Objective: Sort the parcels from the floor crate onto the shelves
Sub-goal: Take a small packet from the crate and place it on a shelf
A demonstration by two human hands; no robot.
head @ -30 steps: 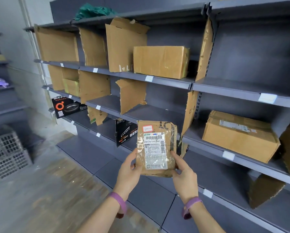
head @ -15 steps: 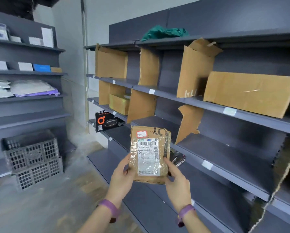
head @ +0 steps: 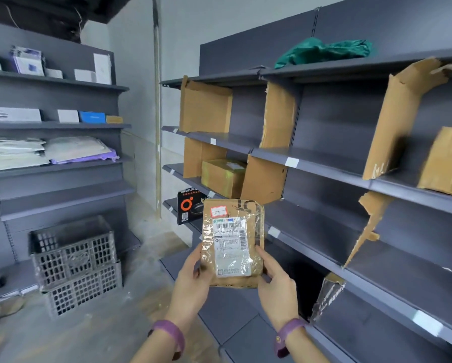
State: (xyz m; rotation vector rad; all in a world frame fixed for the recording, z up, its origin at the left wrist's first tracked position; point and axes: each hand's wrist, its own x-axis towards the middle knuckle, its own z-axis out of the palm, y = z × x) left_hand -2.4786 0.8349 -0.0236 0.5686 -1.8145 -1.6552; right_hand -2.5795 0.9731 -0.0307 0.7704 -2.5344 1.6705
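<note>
One parcel (head: 232, 242) upright between left hand (head: 190, 286), right hand (head: 276, 288).

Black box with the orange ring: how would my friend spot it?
Find the dark grey metal shelving on the right and go to its left end. The black box with the orange ring sits one shelf below the yellowish taped cardboard box. Its neighbours are brown cardboard; only it is black.

Right of the fingers (head: 268, 263) a long stretch of shelf (head: 319, 226) lies bare, open as far as the torn cardboard divider (head: 375, 208) leaning across it. Above them a cardboard panel (head: 262, 179) and a taped box (head: 223, 176) fill the bay, and a black box (head: 189, 208) stands behind the parcel (head: 232, 244). To their left, open floor (head: 146, 273) reaches the stacked crates (head: 75, 260).
</note>
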